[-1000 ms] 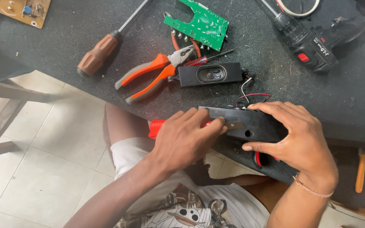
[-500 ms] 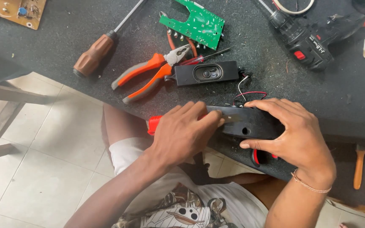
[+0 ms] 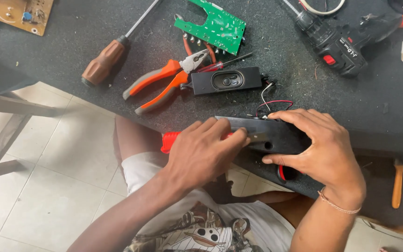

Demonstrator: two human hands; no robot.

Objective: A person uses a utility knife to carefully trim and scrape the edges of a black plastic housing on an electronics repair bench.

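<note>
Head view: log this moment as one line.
left hand: grips red-handled tool | right hand: holds black casing at table edge | nearby: pliers, small speaker

The left hand (image 3: 201, 151) covers most of the red-handled tool (image 3: 170, 141); its tip cannot be seen. Above that hand, the brown circuit board (image 3: 17, 13) is cut by the top edge.

Bare forearms, no sleeves; thin cord bracelet (image 3: 339, 206) on right wrist; printed shirt (image 3: 201, 233), pale shorts (image 3: 138, 170), probably.
</note>
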